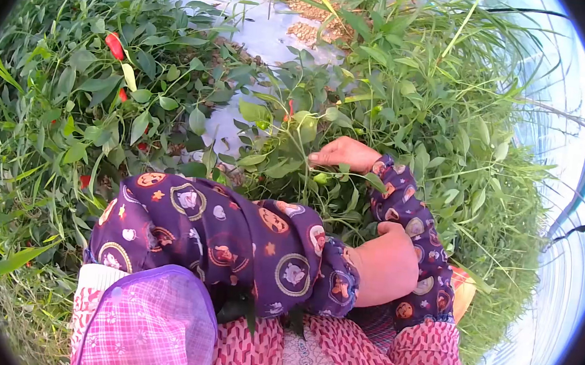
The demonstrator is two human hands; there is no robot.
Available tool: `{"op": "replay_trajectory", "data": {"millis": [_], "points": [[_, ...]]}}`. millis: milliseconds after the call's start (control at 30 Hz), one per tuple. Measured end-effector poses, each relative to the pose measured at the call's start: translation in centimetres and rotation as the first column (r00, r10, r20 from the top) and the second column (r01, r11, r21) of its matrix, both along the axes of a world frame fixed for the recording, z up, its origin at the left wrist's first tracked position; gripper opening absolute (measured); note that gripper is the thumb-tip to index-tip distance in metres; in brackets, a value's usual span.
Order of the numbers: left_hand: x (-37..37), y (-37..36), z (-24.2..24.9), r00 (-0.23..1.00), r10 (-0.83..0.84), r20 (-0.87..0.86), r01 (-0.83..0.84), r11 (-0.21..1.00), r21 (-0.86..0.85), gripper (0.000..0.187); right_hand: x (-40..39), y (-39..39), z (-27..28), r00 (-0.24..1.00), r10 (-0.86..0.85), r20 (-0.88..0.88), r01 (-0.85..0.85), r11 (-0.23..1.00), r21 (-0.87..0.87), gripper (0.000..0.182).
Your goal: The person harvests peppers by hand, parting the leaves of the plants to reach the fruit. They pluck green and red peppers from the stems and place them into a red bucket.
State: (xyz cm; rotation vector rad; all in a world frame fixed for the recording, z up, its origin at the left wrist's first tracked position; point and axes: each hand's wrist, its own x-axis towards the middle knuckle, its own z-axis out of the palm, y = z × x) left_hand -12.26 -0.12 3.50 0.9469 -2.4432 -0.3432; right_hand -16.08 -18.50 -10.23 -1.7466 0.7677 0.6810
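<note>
Green oval leaves (283,168) clothed the bushy pepper plant (303,126) in front, which the bare right hand (347,154) seemed to pinch by its thin stem (306,178). It looked light, pliant and easily snapped, best held low. The bare left hand's (391,264) fingers were hidden, its grip unreadable.

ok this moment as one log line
right hand: at thin green plant stem | left hand: by dark purple printed right sleeve, grip unclear | red elongated pepper: upper left, among leaves

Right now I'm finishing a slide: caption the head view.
Right hand at a pepper plant, left hand beside right sleeve, red peppers farther left.
</note>
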Motion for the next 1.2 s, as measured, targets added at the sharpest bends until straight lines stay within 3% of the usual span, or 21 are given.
{"op": "replay_trajectory", "data": {"millis": [33,100,133,167,200,233,300,333,400,500,567,633,667,700,800,900,933,967,1033,1100,1200], "points": [[1.6,-0.4,1.0,1.0,-0.001,-0.002,0.001,1.0,0.005,0.024,-0.7,-0.2,-0.2,0.997,0.044,0.058,-0.04,0.997,-0.068,0.05],[7.3,-3.3,2.5,0.904,0.327,-0.277,-0.279,0.94,0.198,0.03,-2.1,0.7,0.0,0.902,-0.39,0.185,0.344,0.908,0.239,0.037],[9.2,-5.3,0.4,0.727,0.5,-0.47,-0.311,0.851,0.423,0.037,-2.3,0.5,0.4,0.873,-0.449,0.188,0.393,0.878,0.274,0.027],[11.3,-7.3,-3.7,0.391,0.707,-0.589,-0.024,0.647,0.762,0.036,-2.5,0.1,0.8,0.842,-0.506,0.187,0.439,0.844,0.309,0.018],[14.2,-7.8,-6.4,0.265,0.854,-0.448,-0.061,0.478,0.876,0.036,-2.9,-0.7,0.6,0.846,-0.507,0.164,0.444,0.84,0.311,0.014],[16.5,-7.5,-9.9,0.154,0.936,-0.316,0.199,0.283,0.938,0.036,-3.3,-1.1,0.5,0.851,-0.506,0.138,0.447,0.837,0.315,0.013],[17.4,-5.2,-18.2,0.142,0.989,0.041,0.294,-0.082,0.952,0.052,-2.6,-1.1,0.7,0.8,-0.589,0.115,0.514,0.772,0.373,0.016],[17.3,-4.6,-19.3,0.14,0.989,0.044,0.292,-0.084,0.953,0.052,-2.4,-1.1,0.5,0.746,-0.65,0.145,0.574,0.738,0.355,0.019],[17.0,-3.9,-19.7,0.294,0.956,0.021,0.566,-0.192,0.802,0.076,-2.4,-1.1,0.2,0.684,-0.704,0.192,0.615,0.698,0.367,0.021],[15.3,-5.0,-18.7,0.254,0.967,-0.035,0.602,-0.13,0.787,0.095,-2.2,-0.9,0.1,0.643,-0.74,0.196,0.65,0.663,0.371,0.022],[14.6,-6.4,-19.0,0.227,0.969,-0.095,0.65,-0.078,0.756,0.091,-2.3,-0.7,0.1,0.625,-0.753,0.208,0.663,0.652,0.368,0.02],[14.1,-7.5,-17.4,0.071,0.978,-0.195,0.625,0.108,0.773,0.081,-2.1,-0.6,0.2,0.606,-0.766,0.215,0.665,0.636,0.39,0.02],[13.9,-8.2,-16.5,-0.05,0.985,-0.163,0.618,0.158,0.77,0.059,-2.4,-0.7,0.6,0.602,-0.776,0.185,0.676,0.62,0.399,0.021],[14.1,-8.4,-15.3,-0.048,0.984,-0.172,0.614,0.165,0.772,0.059,-2.4,-0.7,0.8,0.601,-0.775,0.195,0.674,0.623,0.397,0.021],[14.6,-9.2,-11.1,-0.219,0.879,-0.423,0.666,0.452,0.593,0.031,-2.1,-1.2,2.3,0.423,-0.877,0.228,0.718,0.478,0.506,0.023],[14.0,-7.6,-5.7,-0.162,0.778,-0.607,0.61,0.563,0.558,0.025,-2.0,-1.4,4.6,0.277,-0.903,0.328,0.684,0.426,0.593,0.026],[13.6,-7.9,-5.4,-0.221,0.811,-0.542,0.597,0.552,0.582,0.024,-2.0,-1.7,5.4,0.266,-0.888,0.376,0.639,0.454,0.62,0.024],[12.9,-9.1,-6.7,-0.221,0.739,-0.636,0.518,0.642,0.565,0.021,-1.9,-2.0,6.1,0.252,-0.882,0.399,0.634,0.462,0.621,0.024],[12.8,-8.7,-4.0,-0.112,0.798,-0.592,0.545,0.548,0.635,0.017,-1.7,-2.0,8.3,0.06,-0.849,0.525,0.65,0.433,0.624,0.022],[11.2,-9.6,-3.9,-0.079,0.732,-0.676,0.294,0.665,0.686,0.015,-2.2,-2.2,10.6,-0.008,-0.839,0.544,0.586,0.437,0.682,0.02],[9.2,-11.2,-6.8,-0.047,0.694,-0.718,0.035,0.72,0.693,0.016,-3.1,-2.2,13.6,-0.232,-0.53,0.815,0.621,0.565,0.544,0.015]]}}
